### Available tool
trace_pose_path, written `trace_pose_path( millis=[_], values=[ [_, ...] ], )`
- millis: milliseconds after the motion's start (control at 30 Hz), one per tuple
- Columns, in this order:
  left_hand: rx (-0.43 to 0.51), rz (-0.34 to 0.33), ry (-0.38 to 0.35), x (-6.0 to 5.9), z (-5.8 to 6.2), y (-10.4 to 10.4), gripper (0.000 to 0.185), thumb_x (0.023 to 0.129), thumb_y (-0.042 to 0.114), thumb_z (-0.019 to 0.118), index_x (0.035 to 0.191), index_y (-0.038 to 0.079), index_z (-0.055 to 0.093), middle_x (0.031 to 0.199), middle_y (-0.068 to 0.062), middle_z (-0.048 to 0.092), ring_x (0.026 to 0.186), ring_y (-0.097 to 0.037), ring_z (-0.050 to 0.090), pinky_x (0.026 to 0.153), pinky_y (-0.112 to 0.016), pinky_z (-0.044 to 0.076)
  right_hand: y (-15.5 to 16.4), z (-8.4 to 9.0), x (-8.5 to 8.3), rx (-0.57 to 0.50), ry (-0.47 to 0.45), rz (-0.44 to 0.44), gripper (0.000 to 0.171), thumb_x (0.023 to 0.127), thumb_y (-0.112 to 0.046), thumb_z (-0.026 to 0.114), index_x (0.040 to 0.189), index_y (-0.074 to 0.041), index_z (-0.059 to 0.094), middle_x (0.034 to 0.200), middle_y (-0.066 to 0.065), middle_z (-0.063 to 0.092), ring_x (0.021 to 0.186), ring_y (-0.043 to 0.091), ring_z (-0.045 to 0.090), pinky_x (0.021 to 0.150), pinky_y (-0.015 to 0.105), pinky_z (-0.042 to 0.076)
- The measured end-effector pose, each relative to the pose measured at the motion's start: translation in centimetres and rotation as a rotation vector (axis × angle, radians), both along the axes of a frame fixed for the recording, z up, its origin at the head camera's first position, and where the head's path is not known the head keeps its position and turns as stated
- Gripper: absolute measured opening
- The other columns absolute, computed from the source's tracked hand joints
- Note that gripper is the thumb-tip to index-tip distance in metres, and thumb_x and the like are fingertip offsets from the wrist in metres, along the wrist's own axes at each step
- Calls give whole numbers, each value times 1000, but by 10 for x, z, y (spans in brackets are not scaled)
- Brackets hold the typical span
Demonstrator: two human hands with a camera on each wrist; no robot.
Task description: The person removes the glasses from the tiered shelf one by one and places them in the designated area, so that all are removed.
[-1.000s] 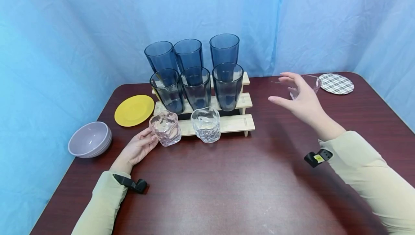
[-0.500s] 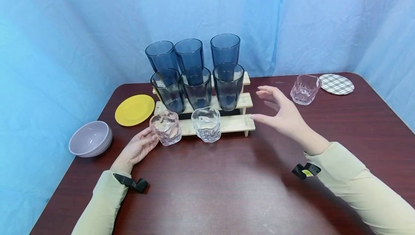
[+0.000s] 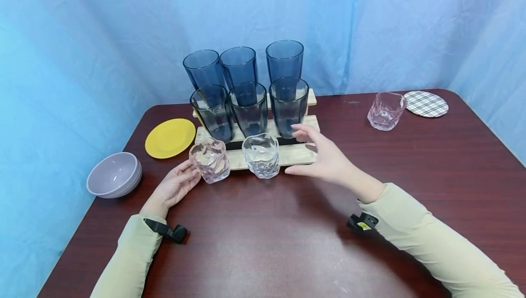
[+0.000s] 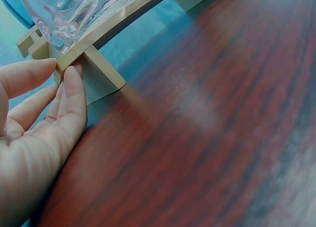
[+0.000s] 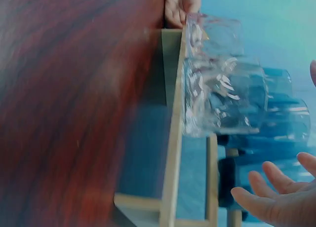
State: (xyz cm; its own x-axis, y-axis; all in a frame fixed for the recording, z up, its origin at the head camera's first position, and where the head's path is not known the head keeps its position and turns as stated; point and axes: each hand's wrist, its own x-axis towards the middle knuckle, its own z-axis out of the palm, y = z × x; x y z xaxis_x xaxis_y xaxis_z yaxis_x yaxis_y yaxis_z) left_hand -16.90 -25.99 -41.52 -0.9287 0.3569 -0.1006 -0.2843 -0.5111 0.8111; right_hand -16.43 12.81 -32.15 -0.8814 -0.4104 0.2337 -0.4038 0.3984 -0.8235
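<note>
A three-step wooden rack stands at the back middle of the table. Several dark blue tumblers fill its upper two steps. The lowest step carries a pinkish faceted glass and a clear faceted glass. My left hand lies at the rack's left end, its straight fingertips touching the bottom step's corner under the pinkish glass. My right hand hovers open over the rack's right part, just right of the clear glass, holding nothing; its fingers are spread.
A second pinkish glass stands at the back right beside a plaid coaster. A yellow plate and a grey bowl lie to the left. The dark red table stretches toward me.
My right hand has left the pinkish glass at the back right and swept left to the rack near the clear glass. The left hand has stayed put.
</note>
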Motion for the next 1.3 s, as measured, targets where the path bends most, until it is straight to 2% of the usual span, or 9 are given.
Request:
trace_pose_path(
  millis=[133, 333, 567, 767, 833, 1033, 1300],
  values=[
    [18, -11, 11, -1, -1, 0, 41, 96, -11, 36, 113, 16, 62, 111, -2, 60, 97, -10, 60, 86, -21, 50, -12, -5, -1, 14, -34, 8, 89, 69, -14, 85, 142, -9, 34, 133, 19, 50, 127, 32, 45, 108, 49, 34],
    [20, -12, 7, -1, -2, 0, 42, 96, -11, 35, 113, 16, 61, 110, -1, 61, 98, -10, 60, 86, -21, 50, -25, -11, -5, -3, -60, 15, 92, 67, -14, 86, 142, -6, 33, 133, 20, 48, 128, 33, 44, 107, 49, 34],
    [-15, 14, -15, 0, 0, 0, 36, 96, -10, 41, 114, 17, 56, 111, 0, 60, 98, -9, 60, 86, -20, 50, -36, -17, -8, 40, -64, 8, 96, 65, -21, 88, 143, -10, 33, 134, 16, 49, 126, 32, 46, 102, 51, 40],
    [-8, 7, -10, 0, -1, -1, 36, 96, -10, 40, 115, 16, 56, 111, -1, 60, 97, -9, 60, 86, -21, 49, -45, -24, -11, -4, -53, 27, 99, 61, -18, 90, 142, -9, 34, 134, 13, 49, 125, 29, 48, 103, 47, 39],
    [-16, 5, -6, 0, -1, 0, 35, 96, -9, 40, 118, 15, 53, 111, 0, 60, 98, -9, 60, 87, -20, 49, -48, -26, -12, -23, -59, 28, 100, 60, -17, 90, 142, -10, 34, 135, 12, 50, 124, 28, 49, 104, 46, 38],
    [-53, 2, -11, 2, -1, 0, 40, 97, -8, 38, 133, 8, 31, 111, 2, 60, 100, -7, 59, 87, -20, 49, -52, -32, -15, -26, -70, 23, 103, 59, -18, 90, 143, -11, 31, 136, 10, 49, 122, 26, 50, 103, 45, 39],
    [-67, 3, -3, 1, 0, 0, 45, 97, -8, 40, 137, 6, 26, 111, 1, 60, 99, -7, 59, 87, -19, 49, -57, -33, -17, -30, -94, 7, 100, 62, -18, 89, 143, -13, 30, 132, 11, 51, 117, 28, 53, 98, 45, 43]
  ],
)
